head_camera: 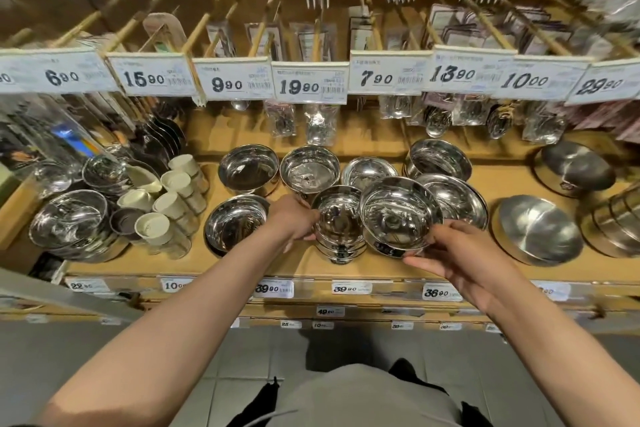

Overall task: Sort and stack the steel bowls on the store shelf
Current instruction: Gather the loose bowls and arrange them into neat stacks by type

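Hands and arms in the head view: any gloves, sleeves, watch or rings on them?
None visible. The left hand and right hand are bare, with no gloves, and no rings show. Both forearms are uncovered as far as the frame shows them, with no sleeve, watch or wristband in sight.

Eight price tags on upper rail; two hands; six cream cups
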`<state>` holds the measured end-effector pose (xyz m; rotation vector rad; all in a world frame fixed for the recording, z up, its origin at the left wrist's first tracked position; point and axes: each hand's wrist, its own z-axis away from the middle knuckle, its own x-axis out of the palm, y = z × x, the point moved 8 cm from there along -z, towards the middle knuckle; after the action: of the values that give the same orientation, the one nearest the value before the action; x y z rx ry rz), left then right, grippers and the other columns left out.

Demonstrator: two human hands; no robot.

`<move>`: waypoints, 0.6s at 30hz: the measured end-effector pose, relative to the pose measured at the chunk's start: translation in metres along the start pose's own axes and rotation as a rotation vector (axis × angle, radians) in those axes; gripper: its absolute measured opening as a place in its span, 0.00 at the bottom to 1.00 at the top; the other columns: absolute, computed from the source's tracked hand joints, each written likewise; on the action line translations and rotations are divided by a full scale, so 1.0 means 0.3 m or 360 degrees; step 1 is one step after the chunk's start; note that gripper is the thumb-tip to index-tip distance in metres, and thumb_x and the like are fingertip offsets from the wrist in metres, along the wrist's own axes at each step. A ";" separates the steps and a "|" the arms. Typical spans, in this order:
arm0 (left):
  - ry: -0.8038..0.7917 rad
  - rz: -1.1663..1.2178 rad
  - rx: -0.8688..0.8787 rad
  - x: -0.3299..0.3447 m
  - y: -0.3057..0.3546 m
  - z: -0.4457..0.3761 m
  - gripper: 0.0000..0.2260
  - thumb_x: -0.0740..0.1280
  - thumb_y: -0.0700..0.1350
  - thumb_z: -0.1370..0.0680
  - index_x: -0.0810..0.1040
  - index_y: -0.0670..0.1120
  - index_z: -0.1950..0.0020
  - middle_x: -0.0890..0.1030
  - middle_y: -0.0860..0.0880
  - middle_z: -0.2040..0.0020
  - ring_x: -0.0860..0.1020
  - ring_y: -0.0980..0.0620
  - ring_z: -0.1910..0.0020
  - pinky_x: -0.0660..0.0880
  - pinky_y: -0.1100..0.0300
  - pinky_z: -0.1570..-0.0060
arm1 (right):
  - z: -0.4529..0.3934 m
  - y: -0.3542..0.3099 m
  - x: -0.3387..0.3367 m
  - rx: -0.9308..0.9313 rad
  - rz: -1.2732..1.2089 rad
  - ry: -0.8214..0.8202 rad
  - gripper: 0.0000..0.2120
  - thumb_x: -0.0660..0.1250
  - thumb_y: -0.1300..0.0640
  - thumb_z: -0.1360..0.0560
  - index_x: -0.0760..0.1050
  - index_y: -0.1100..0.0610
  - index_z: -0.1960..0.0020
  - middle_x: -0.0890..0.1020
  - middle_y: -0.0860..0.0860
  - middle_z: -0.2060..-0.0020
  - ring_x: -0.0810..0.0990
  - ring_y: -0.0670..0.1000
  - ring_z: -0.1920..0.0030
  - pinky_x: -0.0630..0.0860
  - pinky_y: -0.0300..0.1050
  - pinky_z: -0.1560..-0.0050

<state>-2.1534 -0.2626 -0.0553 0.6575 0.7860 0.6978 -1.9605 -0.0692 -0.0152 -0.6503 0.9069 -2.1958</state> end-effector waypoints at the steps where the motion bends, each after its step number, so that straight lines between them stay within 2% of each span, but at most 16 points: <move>1: -0.0007 -0.0019 0.0005 0.004 0.000 0.001 0.05 0.71 0.40 0.21 0.78 0.40 0.51 0.85 0.40 0.57 0.87 0.42 0.55 0.82 0.46 0.45 | -0.002 0.002 0.003 0.0001 0.0002 0.0003 0.07 0.61 0.73 0.22 0.73 0.62 0.53 0.87 0.62 0.63 0.88 0.59 0.61 0.84 0.56 0.58; 4: -0.0019 -0.0061 -0.0007 0.013 -0.001 -0.001 0.08 0.71 0.42 0.20 0.74 0.42 0.57 0.83 0.43 0.61 0.87 0.43 0.56 0.83 0.48 0.46 | -0.016 -0.002 0.018 -0.0015 -0.0002 0.0000 0.06 0.62 0.73 0.22 0.74 0.63 0.51 0.85 0.63 0.57 0.88 0.58 0.61 0.85 0.55 0.60; 5: -0.0011 -0.0086 -0.0002 0.011 0.002 0.000 0.09 0.70 0.42 0.20 0.74 0.43 0.58 0.83 0.44 0.64 0.87 0.45 0.59 0.84 0.52 0.50 | -0.024 -0.005 0.027 -0.0018 0.0006 -0.0009 0.06 0.62 0.72 0.22 0.74 0.64 0.50 0.84 0.64 0.52 0.88 0.58 0.61 0.86 0.53 0.61; 7: 0.0002 -0.0187 0.0024 0.002 0.007 0.003 0.10 0.69 0.44 0.19 0.74 0.45 0.60 0.82 0.50 0.73 0.84 0.55 0.72 0.80 0.65 0.69 | -0.044 -0.015 0.051 -0.0028 0.0045 -0.0031 0.05 0.63 0.71 0.22 0.73 0.64 0.48 0.81 0.65 0.46 0.88 0.59 0.59 0.86 0.48 0.65; 8: 0.0004 -0.0235 0.0038 -0.003 0.010 0.008 0.11 0.68 0.44 0.18 0.74 0.46 0.60 0.81 0.52 0.75 0.81 0.58 0.76 0.77 0.67 0.74 | -0.055 -0.021 0.066 -0.0037 0.0077 -0.0044 0.05 0.63 0.70 0.21 0.73 0.64 0.47 0.82 0.66 0.46 0.88 0.59 0.59 0.86 0.46 0.66; 9: 0.0004 -0.0263 0.0046 -0.008 0.012 0.015 0.11 0.67 0.45 0.18 0.74 0.46 0.60 0.81 0.52 0.74 0.82 0.57 0.74 0.80 0.66 0.71 | -0.066 -0.029 0.081 -0.0050 0.0118 -0.0055 0.06 0.63 0.70 0.21 0.73 0.65 0.45 0.82 0.67 0.46 0.88 0.59 0.59 0.85 0.45 0.67; 11: 0.0037 -0.0263 0.0085 -0.024 0.020 0.021 0.11 0.66 0.47 0.18 0.75 0.47 0.60 0.83 0.47 0.64 0.85 0.48 0.61 0.85 0.52 0.54 | -0.087 -0.049 0.115 -0.0094 0.0223 -0.0065 0.09 0.63 0.69 0.20 0.72 0.64 0.41 0.83 0.68 0.46 0.88 0.60 0.58 0.85 0.44 0.67; 13: 0.0146 -0.0206 0.0156 -0.060 0.037 0.027 0.14 0.63 0.50 0.17 0.75 0.47 0.60 0.83 0.43 0.58 0.84 0.42 0.54 0.82 0.44 0.46 | -0.109 -0.068 0.147 -0.0150 0.0373 -0.0064 0.10 0.64 0.68 0.20 0.71 0.65 0.39 0.83 0.68 0.45 0.88 0.61 0.57 0.86 0.46 0.66; 16: 0.0099 0.0189 0.0216 -0.069 0.052 0.044 0.15 0.62 0.55 0.17 0.78 0.44 0.54 0.81 0.42 0.55 0.81 0.45 0.55 0.80 0.42 0.42 | -0.137 -0.078 0.187 -0.0177 0.0586 -0.0044 0.09 0.65 0.66 0.19 0.72 0.66 0.40 0.83 0.68 0.46 0.88 0.62 0.57 0.86 0.50 0.62; 18: 0.0017 0.0280 0.0225 -0.049 0.060 0.057 0.13 0.66 0.51 0.18 0.80 0.41 0.51 0.81 0.41 0.55 0.81 0.47 0.59 0.82 0.44 0.44 | -0.150 -0.077 0.206 -0.0200 0.0678 -0.0026 0.07 0.65 0.64 0.19 0.74 0.65 0.41 0.84 0.64 0.52 0.88 0.57 0.64 0.85 0.47 0.66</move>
<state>-2.1528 -0.2676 -0.0269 0.8593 0.7982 0.8113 -2.0391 -0.0832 -0.0149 -0.4785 1.0714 -1.7642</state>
